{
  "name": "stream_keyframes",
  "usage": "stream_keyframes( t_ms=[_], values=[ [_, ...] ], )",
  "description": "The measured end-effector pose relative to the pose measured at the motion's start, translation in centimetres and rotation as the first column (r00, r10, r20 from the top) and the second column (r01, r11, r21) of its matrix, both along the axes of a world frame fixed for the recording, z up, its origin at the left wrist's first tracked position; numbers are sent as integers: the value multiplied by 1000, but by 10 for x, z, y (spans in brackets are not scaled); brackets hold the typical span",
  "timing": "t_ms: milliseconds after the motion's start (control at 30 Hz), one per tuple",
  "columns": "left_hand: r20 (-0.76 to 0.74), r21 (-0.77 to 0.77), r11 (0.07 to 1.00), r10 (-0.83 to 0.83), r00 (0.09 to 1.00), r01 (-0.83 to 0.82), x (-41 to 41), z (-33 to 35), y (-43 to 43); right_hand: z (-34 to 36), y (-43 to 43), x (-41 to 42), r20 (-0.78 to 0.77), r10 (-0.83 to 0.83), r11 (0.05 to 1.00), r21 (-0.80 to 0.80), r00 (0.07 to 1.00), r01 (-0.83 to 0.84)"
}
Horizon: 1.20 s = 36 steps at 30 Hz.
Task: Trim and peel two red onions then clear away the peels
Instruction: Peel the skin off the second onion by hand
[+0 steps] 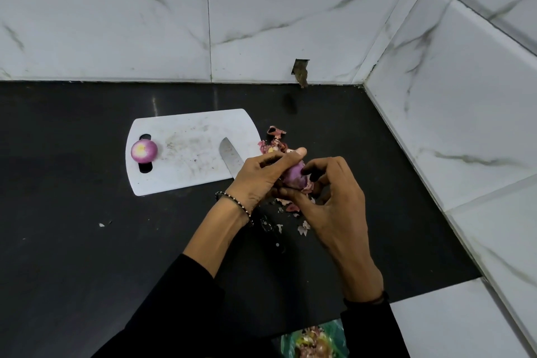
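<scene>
Just right of the frame's centre both hands meet over the black countertop [72, 212]. The left hand [261, 177] grips the held onion [293, 176], fingers curled round its nine o'clock side and the thumb laid straight across its top. The right hand [331, 206] pinches the same onion from the three o'clock side, thumb beneath and a bent forefinger on the upper face, the other fingers loosely curled; a flap of loose skin hangs at the onion's five o'clock edge.

The peeled onion [143, 150], pale purple with a yellowish cut face, sits at nine o'clock from the hands, on the white cutting board [189, 148] over its handle slot. The knife [231, 160] lies with its blade on the board's three o'clock end, tip toward twelve; its dark handle runs toward six under the left wrist and is hard to make out.

A heap of peels [274, 141] lies on the counter at twelve o'clock from the hands, just beside the board's edge; smaller scraps [302, 228] lie at six o'clock beneath them. A beaded bracelet [232, 203] circles the left wrist. At the frame's six o'clock edge is a green bag [315, 340] holding peelings. Marbled white wall tiles [290, 9] close the counter at twelve and three o'clock.
</scene>
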<state>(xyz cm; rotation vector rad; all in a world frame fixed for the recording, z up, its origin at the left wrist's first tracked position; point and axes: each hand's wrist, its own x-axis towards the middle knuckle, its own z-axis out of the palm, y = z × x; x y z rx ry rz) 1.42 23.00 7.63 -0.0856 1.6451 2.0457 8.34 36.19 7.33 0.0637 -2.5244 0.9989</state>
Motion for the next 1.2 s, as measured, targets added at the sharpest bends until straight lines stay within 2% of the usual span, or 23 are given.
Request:
stream_keyframes(
  t_ms=[233, 367, 800, 933, 1067, 1200],
  values=[
    [-77, -3, 999, 38, 996, -38, 3, 0, 2, -5, -7, 6, -77, 1, 1000, 25, 997, 1],
    [-73, -11, 998, 53, 996, -54, 3, -1, 3, -2, -4, 7, -57, -72, 997, -38, 996, 70],
    [-124, -28, 999, 29, 992, -33, 5, -1, 0, -2, -6, 7, -50, -37, 999, -8, 998, 37],
    [-95, -34, 998, 45, 994, -48, 4, 0, -1, -6, -14, 10, -61, -65, 998, 23, 996, 67],
    [-74, -41, 997, 68, 995, -71, 2, -3, 0, -2, -15, 10, -25, -155, 986, -69, 988, 153],
    [-70, -39, 997, 65, 995, -68, 0, -3, -1, 1, -19, 10, -54, -130, 990, -59, 990, 127]
  ],
)
